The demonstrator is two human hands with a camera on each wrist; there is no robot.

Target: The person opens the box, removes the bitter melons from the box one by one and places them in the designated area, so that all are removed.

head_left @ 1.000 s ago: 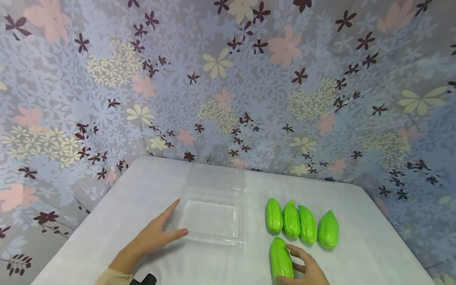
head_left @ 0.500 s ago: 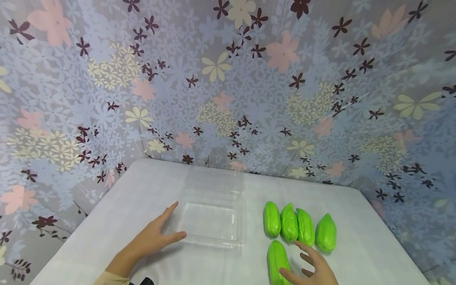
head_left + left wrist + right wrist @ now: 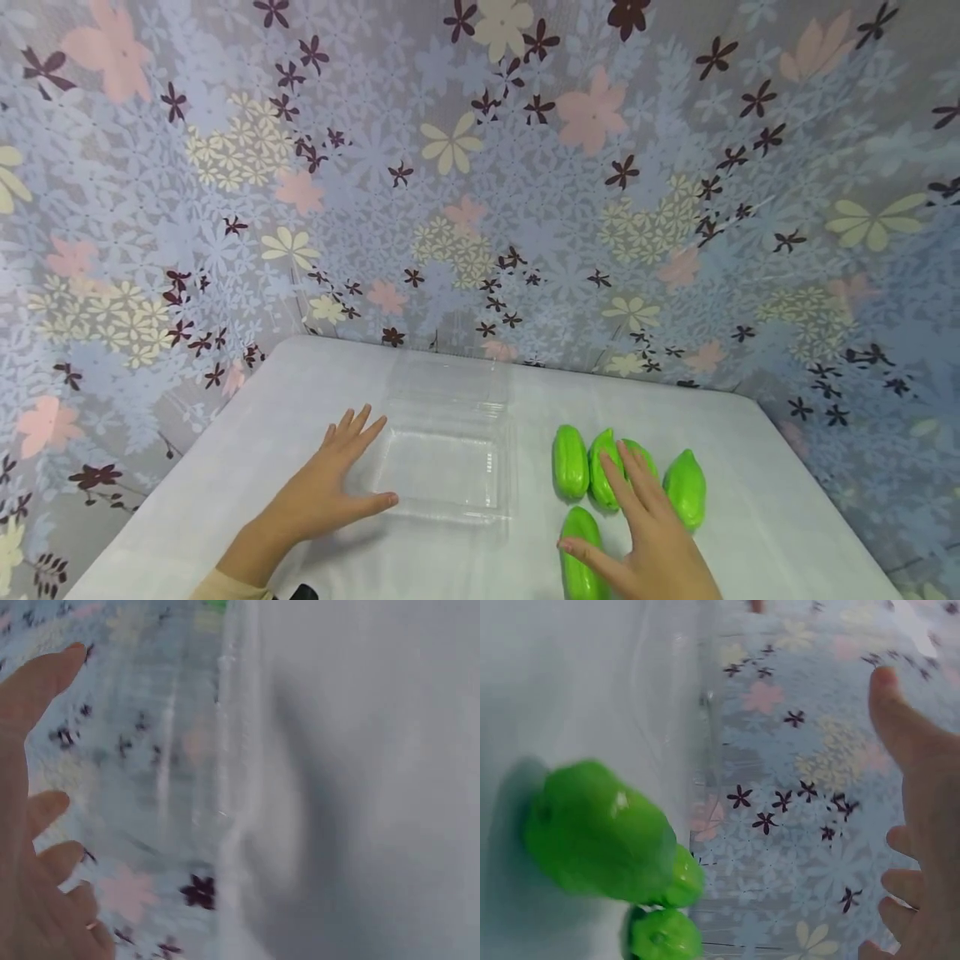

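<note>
My left hand (image 3: pixel 322 492) hovers at the left side of a clear plastic clamshell box (image 3: pixel 438 471), fingers spread and holding nothing. The box's lid (image 3: pixel 450 379) is folded back towards the wall. Over to the right, my right hand (image 3: pixel 648 533) is held fingers outstretched above glossy green ridged vegetables, with nothing in its grasp. One long green vegetable (image 3: pixel 579 567) lies nearest me, beside the right thumb. Behind it several more form a row, the leftmost green vegetable (image 3: pixel 571 462) in full view and two partly hidden by the fingers. The rightmost green vegetable (image 3: pixel 686 490) lies slightly apart.
A white-covered table (image 3: pixel 315 392) carries everything. Flower-patterned wall covering (image 3: pixel 480 208) rises right behind its back edge and on both sides. A small black object (image 3: pixel 303 592) shows at the bottom edge near the left wrist.
My right hand has let go of the nearest green vegetable, risen and stretched forward over the row. The left hand's fingers have spread apart. The box stays put.
</note>
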